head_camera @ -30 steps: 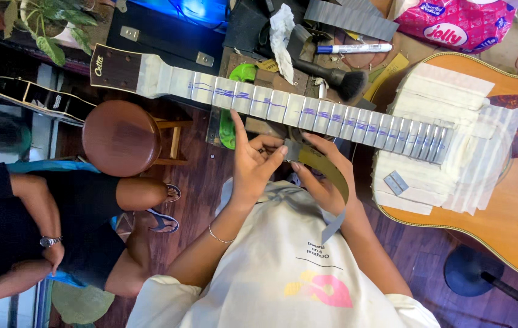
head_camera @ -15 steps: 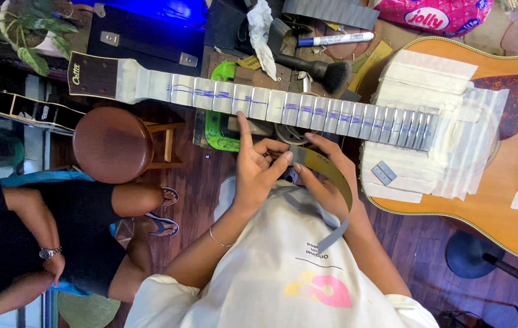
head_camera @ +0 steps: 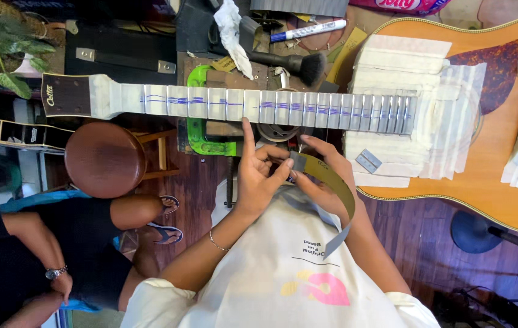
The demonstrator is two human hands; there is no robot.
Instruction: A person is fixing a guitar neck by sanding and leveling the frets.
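Mid-frame, both hands pinch one end of an olive strip (head_camera: 332,179): left hand (head_camera: 259,176) on its left, right hand (head_camera: 325,176) under it. The strip trails lower right, just below the guitar neck (head_camera: 271,106), which runs left-right.

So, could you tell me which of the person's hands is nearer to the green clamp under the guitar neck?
Left. The left hand sits just right of the green clamp in the picture; the right hand is farther along, on the other side of the left hand. Both pinch the olive strip.
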